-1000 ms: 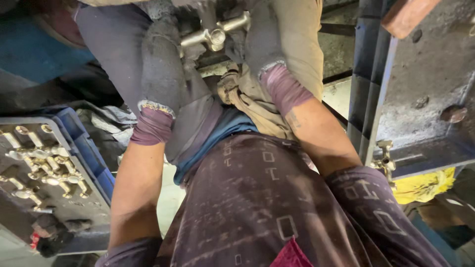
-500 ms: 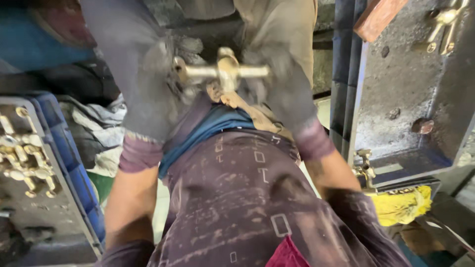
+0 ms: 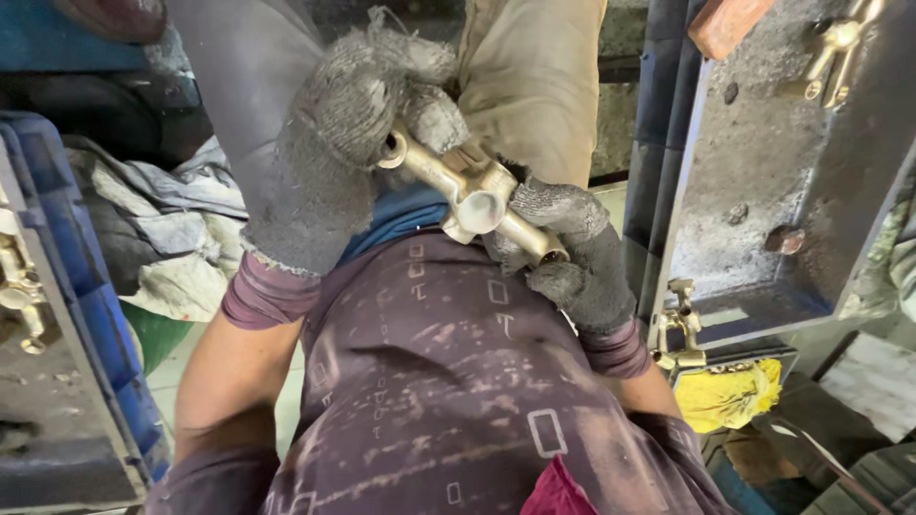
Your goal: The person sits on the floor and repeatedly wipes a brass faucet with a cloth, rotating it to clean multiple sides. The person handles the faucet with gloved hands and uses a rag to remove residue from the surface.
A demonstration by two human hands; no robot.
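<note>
Your gloved left hand [image 3: 348, 143] and gloved right hand [image 3: 572, 253] grip the brass tap body [image 3: 472, 195] at its 10 and 4 o'clock ends, held at frame centre above your lap.

The left hand [image 3: 334, 143] covers one end of the brass fitting [image 3: 472, 195], so how far the fitting runs under the grey glove cannot be told. The right hand [image 3: 572, 253] wraps the fitting's lower end, and its fingers [image 3: 563, 205] hide the underside. The blue crate [image 3: 86, 315] at the left is cut off by the picture's edge, and only slivers of the brass parts [image 3: 24, 296] in it show. The brass pieces [image 3: 840, 48] at the upper right run off the top edge. The yellow cloth [image 3: 730, 393] is partly hidden behind the person's arm.
</note>
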